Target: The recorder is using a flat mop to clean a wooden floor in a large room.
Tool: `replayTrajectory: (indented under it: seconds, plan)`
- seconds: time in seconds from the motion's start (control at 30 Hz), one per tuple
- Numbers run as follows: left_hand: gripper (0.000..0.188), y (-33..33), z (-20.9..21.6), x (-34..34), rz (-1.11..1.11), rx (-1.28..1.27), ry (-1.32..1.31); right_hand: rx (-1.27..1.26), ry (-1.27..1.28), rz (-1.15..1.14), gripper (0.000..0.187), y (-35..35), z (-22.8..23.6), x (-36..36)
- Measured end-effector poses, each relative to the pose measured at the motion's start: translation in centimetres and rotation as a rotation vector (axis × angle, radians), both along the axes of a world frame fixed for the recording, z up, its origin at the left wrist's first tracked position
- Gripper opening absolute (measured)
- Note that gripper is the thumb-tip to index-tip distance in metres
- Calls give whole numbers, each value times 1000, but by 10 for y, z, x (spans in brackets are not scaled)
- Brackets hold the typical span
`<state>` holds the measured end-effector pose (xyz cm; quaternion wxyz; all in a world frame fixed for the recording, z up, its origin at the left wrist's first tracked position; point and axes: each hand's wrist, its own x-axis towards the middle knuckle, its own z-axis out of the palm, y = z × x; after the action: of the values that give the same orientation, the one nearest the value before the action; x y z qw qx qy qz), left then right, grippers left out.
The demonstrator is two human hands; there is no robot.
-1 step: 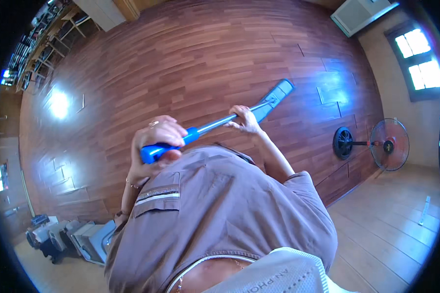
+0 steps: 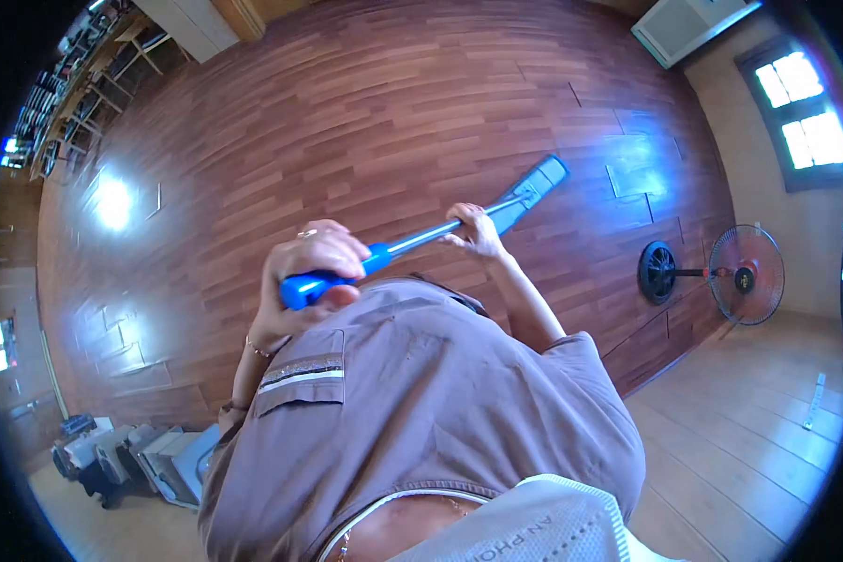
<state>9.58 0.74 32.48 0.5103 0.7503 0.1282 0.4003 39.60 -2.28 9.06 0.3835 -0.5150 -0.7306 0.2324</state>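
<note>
A flat mop (image 2: pixel 421 238) with a blue grip, a metal pole and a grey-blue flat head slants across in front of my body. Around its blue grip, at the upper end, my left hand (image 2: pixel 314 264) is closed, with a ring on one finger. My right hand (image 2: pixel 476 230) is wrapped round the metal pole lower down, close to the head. The mop head (image 2: pixel 532 191) points away to the far right over the brown wooden floor (image 2: pixel 365 122). Whether it touches the boards I cannot tell.
On the right stands a fan (image 2: pixel 744 274) with a round black base (image 2: pixel 659 273), near the wall with a window (image 2: pixel 801 112). A white cabinet-like unit (image 2: pixel 688 28) is at the far right. Grey boxy items (image 2: pixel 164 459) sit behind my left side. Wooden stools (image 2: pixel 140 47) line the far left.
Both hands and the mop have shifted very slightly to the right. My grip on the mop is the same.
</note>
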Motion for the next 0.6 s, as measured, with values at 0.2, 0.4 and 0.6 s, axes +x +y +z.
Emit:
replayTrajectory:
  seconds: [0.2,0.4,0.6]
  plan:
    - [26,14,-19,53,-296,-59,78,-19,-13,-436,31,-52,-10,31]
    - [23,77,-34,94,-504,-107,140,2,-129,-691,33,-42,-22,50]
    - [26,148,-28,107,-735,-75,156,-103,-111,-803,33,-21,-23,35]
